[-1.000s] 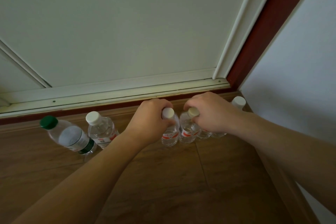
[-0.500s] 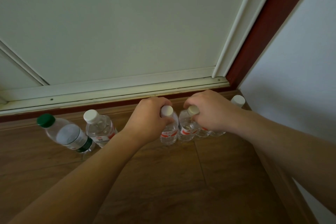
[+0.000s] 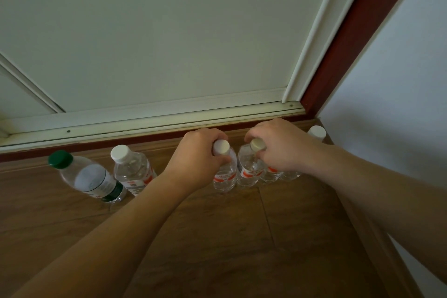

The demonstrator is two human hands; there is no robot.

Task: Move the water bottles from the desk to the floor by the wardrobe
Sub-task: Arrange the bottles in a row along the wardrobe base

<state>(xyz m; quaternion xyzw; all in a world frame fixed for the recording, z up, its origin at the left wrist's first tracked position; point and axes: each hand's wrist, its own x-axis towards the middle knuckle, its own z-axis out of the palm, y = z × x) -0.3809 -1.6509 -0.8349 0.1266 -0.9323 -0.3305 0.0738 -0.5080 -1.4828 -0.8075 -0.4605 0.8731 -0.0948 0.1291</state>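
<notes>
Bottles (image 3: 130, 172) line the floor's (image 3: 217, 237) far edge by the wardrobe (image 3: 169, 31) — left hand (image 3: 200, 152) curls its fingers round a white-capped bottle (image 3: 225, 174), right hand (image 3: 280, 145) round a cream-capped bottle (image 3: 249, 172); desk unseen

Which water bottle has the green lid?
The leftmost bottle in the row. Its cap is dark green and the band at the foot of its label is green too; every other cap showing is white or pale.

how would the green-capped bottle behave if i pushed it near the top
The green-capped bottle stands tall and narrow on the wooden floor, so a push near the cap would probably tip it. Once down, its round body would likely roll. The clear plastic probably dents under a squeeze.
</notes>
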